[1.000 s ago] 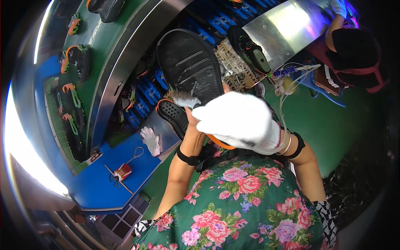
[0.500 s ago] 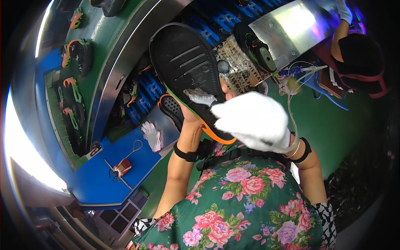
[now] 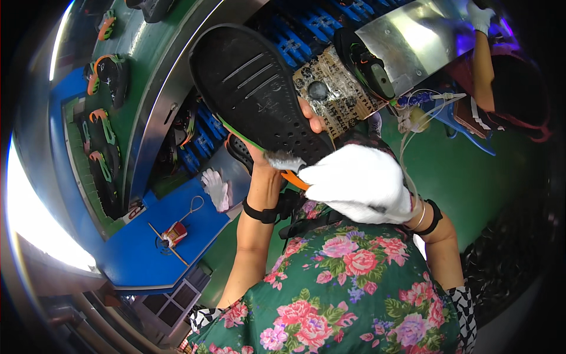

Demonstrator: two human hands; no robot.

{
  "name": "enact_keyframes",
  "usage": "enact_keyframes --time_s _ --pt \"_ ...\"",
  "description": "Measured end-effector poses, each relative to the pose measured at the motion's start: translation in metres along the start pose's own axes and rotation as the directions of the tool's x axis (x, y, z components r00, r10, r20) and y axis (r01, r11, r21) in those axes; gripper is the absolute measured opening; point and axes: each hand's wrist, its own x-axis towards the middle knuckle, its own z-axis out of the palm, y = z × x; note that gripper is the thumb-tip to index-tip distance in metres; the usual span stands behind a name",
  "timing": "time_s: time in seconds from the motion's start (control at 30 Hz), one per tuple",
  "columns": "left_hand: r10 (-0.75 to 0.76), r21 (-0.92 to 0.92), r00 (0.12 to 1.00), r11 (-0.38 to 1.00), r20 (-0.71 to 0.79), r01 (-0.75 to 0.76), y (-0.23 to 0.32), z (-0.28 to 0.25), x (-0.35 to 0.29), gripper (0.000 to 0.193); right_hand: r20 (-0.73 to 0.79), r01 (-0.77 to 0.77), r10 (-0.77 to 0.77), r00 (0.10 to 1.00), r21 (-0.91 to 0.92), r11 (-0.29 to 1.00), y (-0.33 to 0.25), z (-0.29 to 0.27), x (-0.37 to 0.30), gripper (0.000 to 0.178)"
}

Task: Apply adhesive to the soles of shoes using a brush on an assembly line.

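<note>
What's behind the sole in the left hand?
Fingertips of the left hand show at the right edge of the held sole; part of another sole shows past its left edge. The rest, palm included, is covered.

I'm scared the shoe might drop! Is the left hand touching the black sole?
Touching. The head view shows the left hand holding the black sole, with fingers curled against its right edge.

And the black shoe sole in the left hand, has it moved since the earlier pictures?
Yes. The shoe sole has shifted up and to the left in view, its far end now overlapping the metal rail more.
</note>
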Motion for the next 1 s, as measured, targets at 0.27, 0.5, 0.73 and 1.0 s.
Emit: enact_keyframes --time_s 0.27,0.5,0.73,1.0 --pt "-0.004 0.057 0.997 0.998 0.077 0.000 0.007 -0.009 0.007 0.074 -0.058 0.014 -0.021 0.998 -0.108 0.994 0.000 0.002 -0.007 0.028" --pt "0.099 0.057 0.995 0.993 0.020 -0.100 0.008 -0.009 0.009 0.072 -0.020 -0.119 0.120 0.993 0.076 0.990 0.002 -0.015 -0.003 0.025" --pt "0.111 0.144 0.993 0.983 0.035 -0.115 0.011 -0.007 0.013 0.072 -0.005 -0.136 0.138 0.990 0.119 0.984 0.002 -0.018 -0.006 0.026" --pt "0.134 0.114 0.991 0.984 0.028 -0.136 0.009 -0.006 0.016 0.069 -0.003 -0.089 0.090 0.996 0.046 0.995 0.002 -0.015 -0.010 0.026"
